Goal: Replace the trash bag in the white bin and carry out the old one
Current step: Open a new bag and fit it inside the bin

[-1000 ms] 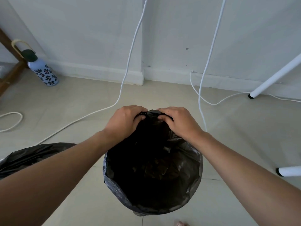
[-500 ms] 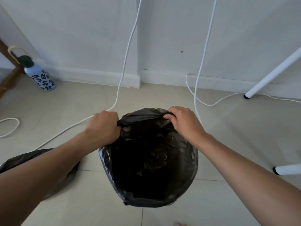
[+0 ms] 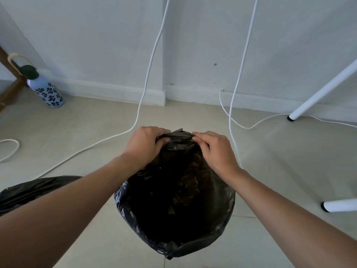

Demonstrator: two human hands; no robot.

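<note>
A black trash bag (image 3: 173,219) stands open on the floor below me, its mouth wide and dark inside. The bag covers the white bin completely, so none of the bin shows. My left hand (image 3: 146,146) and my right hand (image 3: 214,149) both pinch the bag's far rim, close together, bunching the plastic between them. A second black trash bag (image 3: 32,190) lies crumpled on the floor at the left, partly behind my left forearm.
White cables (image 3: 146,78) hang down the wall and trail across the tiled floor. A flowered water bottle (image 3: 46,91) stands at the left by a wooden leg. White furniture legs (image 3: 320,91) angle in at the right.
My hands were spread apart on the bag's rim half a second ago. They have come back together at the far edge, gathering the plastic.
</note>
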